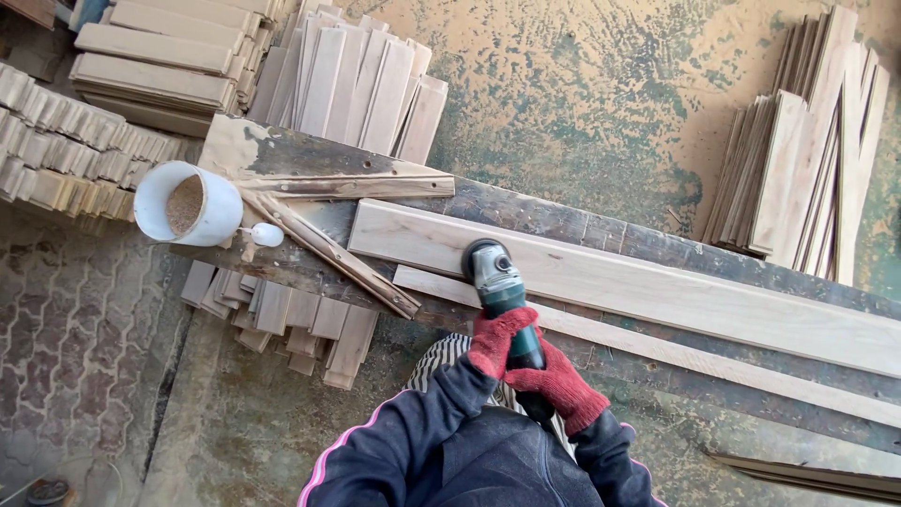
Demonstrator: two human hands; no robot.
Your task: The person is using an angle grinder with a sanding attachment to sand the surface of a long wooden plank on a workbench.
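an angle grinder [495,272] was gripped by both red-gloved hands, left hand [500,338] forward, right hand [556,383] behind, its disc set on the near end of a long pale plank [657,286] across the workbench [310,155]; most of the plank's length apparently remained unsanded.

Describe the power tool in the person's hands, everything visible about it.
The angle grinder has a dark green body and a silver-grey metal head with a round black guard. Its head rests on the near edge of the long pale plank. The left hand and right hand, both in red knit gloves, grip its body.
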